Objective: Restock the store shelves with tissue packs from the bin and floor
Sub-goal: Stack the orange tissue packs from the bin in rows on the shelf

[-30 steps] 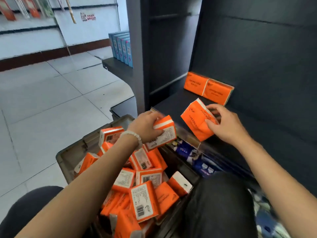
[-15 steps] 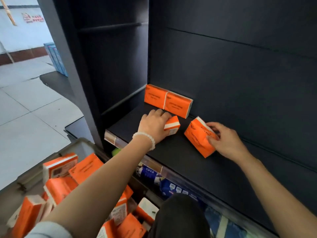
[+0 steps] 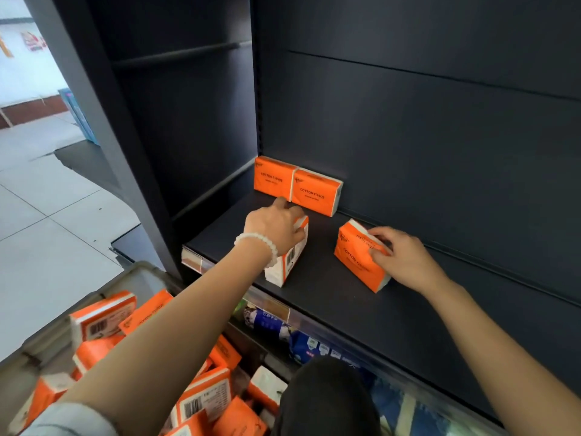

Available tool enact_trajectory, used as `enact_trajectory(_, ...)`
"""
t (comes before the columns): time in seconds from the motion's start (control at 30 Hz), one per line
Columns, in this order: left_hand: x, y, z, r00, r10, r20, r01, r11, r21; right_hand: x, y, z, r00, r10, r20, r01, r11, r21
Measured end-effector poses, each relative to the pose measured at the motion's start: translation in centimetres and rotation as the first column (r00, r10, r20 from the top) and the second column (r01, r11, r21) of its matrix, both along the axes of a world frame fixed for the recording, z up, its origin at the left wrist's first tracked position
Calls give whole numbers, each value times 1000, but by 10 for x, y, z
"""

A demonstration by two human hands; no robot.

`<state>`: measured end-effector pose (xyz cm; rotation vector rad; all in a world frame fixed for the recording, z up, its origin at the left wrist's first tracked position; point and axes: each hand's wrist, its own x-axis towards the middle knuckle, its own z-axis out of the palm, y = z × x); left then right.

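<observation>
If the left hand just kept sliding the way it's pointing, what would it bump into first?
Most likely the two standing orange packs at the back of the shelf. The left hand, gripping a pack, points toward them, its fingertips already near their lower edge. Whether it touches yet is unclear.

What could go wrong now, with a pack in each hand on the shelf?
The pack under the left hand stands near the shelf's front edge, barcode side out; a nudge might tip it off into the bin. The right hand holds its pack tilted, apart from the back row, so the row may end up crooked.
</observation>
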<state>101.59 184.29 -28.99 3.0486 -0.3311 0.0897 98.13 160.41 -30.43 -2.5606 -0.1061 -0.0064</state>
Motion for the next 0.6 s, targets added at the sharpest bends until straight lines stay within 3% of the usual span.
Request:
enact_trajectory(0.33,-5,7,4,991,96,-92,-102,993,-62,-6,1,-2,999,1,-42,-4,997,-74)
enact_trajectory(0.5,1,28,-8,995,-104,-3,104,992,-68,-7,1,-5,999,2,-42,-4,998,-57)
enact_trajectory(0.6,2,33,-15,992,-119,-33,115,986,-121,-6,0,-7,999,-5,-36,3,999,-54)
